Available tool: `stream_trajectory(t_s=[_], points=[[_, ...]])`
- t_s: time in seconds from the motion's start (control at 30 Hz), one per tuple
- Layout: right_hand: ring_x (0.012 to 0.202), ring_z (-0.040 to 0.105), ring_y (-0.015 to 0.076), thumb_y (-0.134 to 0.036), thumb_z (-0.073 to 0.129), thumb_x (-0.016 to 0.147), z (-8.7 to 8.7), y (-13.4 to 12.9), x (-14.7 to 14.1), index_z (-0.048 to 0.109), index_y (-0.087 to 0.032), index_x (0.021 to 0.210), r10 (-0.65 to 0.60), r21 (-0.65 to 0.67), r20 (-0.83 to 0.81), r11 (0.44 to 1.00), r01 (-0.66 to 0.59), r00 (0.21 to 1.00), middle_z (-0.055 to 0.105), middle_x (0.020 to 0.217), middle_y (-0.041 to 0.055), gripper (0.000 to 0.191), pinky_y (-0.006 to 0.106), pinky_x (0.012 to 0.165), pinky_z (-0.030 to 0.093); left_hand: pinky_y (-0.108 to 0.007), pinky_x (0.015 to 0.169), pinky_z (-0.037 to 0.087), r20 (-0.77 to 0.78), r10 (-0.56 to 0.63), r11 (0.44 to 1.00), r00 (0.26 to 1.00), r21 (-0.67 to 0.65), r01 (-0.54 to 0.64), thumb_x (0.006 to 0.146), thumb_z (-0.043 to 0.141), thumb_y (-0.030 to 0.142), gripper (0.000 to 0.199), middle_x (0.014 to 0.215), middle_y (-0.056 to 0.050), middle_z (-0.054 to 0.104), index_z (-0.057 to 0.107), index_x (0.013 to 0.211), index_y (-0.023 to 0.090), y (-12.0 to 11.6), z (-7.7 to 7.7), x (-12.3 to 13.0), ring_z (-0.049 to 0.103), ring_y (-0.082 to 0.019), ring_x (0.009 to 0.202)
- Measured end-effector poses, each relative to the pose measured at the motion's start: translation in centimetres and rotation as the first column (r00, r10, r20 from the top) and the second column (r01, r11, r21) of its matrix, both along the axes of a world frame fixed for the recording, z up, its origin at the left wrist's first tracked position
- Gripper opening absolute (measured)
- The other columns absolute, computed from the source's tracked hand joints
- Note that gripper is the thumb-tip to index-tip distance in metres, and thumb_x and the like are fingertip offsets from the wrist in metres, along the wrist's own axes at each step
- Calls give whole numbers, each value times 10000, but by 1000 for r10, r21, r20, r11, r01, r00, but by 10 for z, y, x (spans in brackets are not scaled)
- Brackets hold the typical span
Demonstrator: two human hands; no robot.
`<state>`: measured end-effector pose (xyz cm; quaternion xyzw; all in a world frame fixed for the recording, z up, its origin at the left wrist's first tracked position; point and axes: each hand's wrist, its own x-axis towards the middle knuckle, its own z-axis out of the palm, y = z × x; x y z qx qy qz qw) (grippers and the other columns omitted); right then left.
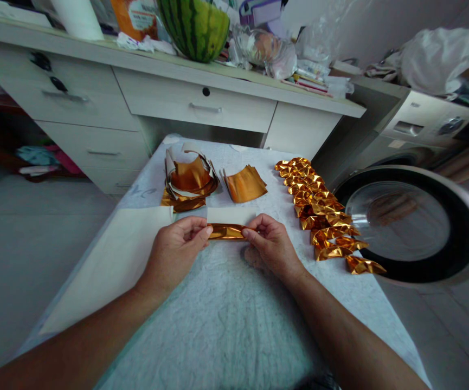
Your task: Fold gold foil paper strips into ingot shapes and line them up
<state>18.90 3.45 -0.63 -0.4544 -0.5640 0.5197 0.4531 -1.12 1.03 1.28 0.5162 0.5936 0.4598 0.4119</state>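
A narrow folded strip of gold foil paper [227, 232] lies level between my hands. My left hand [180, 245] pinches its left end, and my right hand [272, 244] pinches its right end. White paper shows just behind the strip. Farther back are a curled bundle of gold and white sheets [190, 179] and, to its right, a small stack of curved gold sheets [247, 184]. Folded gold foil pieces [319, 208] run in rows down the right side of the table.
The cloth-covered table [218, 314] has a large pale sheet [112, 260] at its left. An open round washer door [413, 222] stands by the right edge. Behind, a white desk [234, 103] carries a cut watermelon [196, 27] and plastic bags.
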Motion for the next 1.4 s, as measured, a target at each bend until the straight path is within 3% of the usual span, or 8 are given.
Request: stream_trajectory(t_s=[1.4], points=[[576,447,91,-323,714,758,-2,-1,0,550,-187,720,-15,-13,23,1000,15,1000,529,648,-43,216,219,533,321,-252,590,473,-44,-14,999,999,36,15,800,635,397,240,700,13,651,655,878,171,0,-4,-3,616,-150,630]])
